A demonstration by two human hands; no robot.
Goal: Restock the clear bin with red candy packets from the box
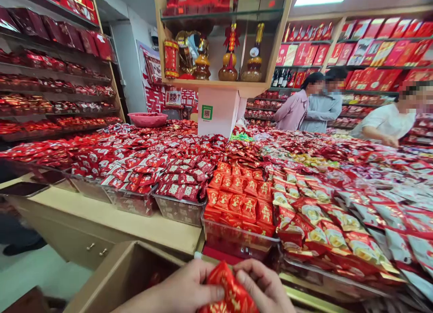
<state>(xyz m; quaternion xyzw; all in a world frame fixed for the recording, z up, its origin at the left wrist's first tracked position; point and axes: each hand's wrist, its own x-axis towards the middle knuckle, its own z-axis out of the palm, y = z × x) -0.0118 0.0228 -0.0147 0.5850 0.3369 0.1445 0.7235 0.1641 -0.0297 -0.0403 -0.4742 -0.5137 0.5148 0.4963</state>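
Observation:
At the bottom middle, my left hand [191, 288] grips the left side of a red packet [225, 283] with gold print, thumb on its front. My right hand [262, 286] pinches the same packet from the right, fingers curled at its upper edge. Just beyond both hands stands a clear bin [237, 238] filled with similar red, gold-printed packets [248, 207]. An open cardboard box [108, 270] is at the left, partly behind my left forearm; red items show dimly inside it.
Bins of dark red packets [182, 182] and red-and-white packets [314, 214] cover the long counter [125, 218]. A pink basin [148, 119] sits farther back. A display cabinet [216, 84] rises mid-counter. Several people stand beyond at the right, one in a white shirt [389, 121].

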